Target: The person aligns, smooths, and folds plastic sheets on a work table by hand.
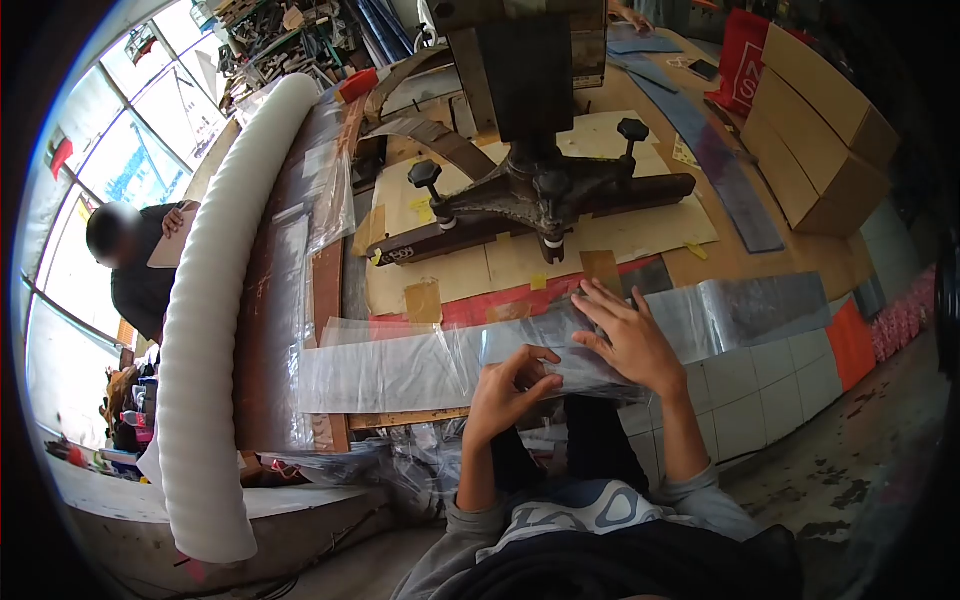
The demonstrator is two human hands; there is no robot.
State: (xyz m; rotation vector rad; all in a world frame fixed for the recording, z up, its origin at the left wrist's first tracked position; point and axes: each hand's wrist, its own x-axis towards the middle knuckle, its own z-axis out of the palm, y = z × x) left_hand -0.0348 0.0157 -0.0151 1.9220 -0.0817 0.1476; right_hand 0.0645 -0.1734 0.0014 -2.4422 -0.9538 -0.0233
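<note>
A long strip of clear plastic sheet [400, 375] lies across the front of the bench, wrinkled in places. Over its near edge is my left hand [503, 392], fingers loosely curled and a gap between thumb and forefinger; I see nothing held there. My right hand [632, 338] is above the sheet further right, fingers spread and palm down, and whether it touches the plastic I cannot tell. Behind the hands stands a dark metal press head [545, 185] with black knobs, over a pale board [450, 280] with pieces of tan tape on it.
A thick white foam roll [215, 300] stands along the left side, beside stacked clear film [275, 330]. Cardboard boxes [815, 130] and a red bag [742, 65] are at the right. Another person [145, 255] is at the far left; another person's hand [630, 15] shows at the top.
</note>
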